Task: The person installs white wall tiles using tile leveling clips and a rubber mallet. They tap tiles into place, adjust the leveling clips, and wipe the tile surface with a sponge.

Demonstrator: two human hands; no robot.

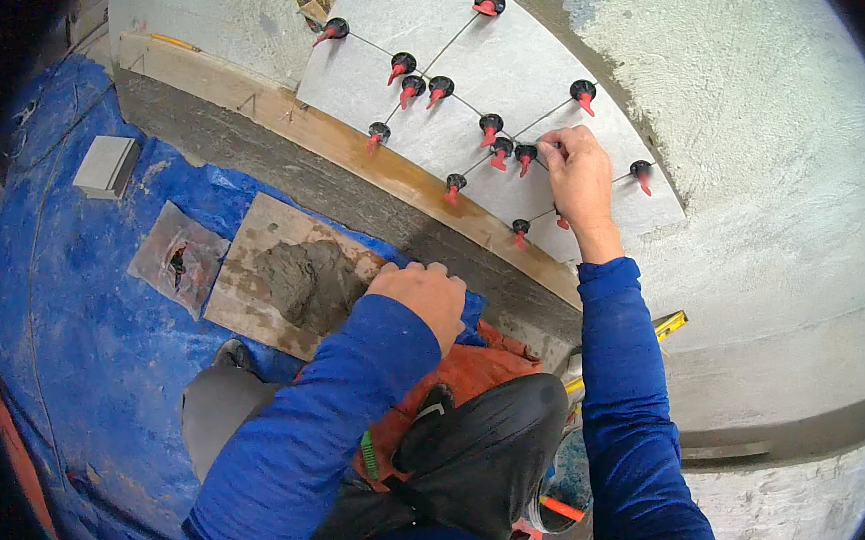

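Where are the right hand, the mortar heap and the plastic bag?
Right hand (584, 187): head view, on the back of the hand.
Mortar heap (303, 277): head view, mid-surface.
Plastic bag (158, 244): head view, its see-through film, left of the red contents.

One head-worn fisheye, tipped steeply down: legs (499, 436) close below, left hand (423, 299) and right hand (582, 184) mid-view, tiles (524, 68) beyond.

The right hand (583, 187) is bunching its fingertips over grey tiles (529, 68); just left, a red-and-black clip (526, 153) is standing; lower left, the left hand (424, 298) is curling near mortar (301, 279).
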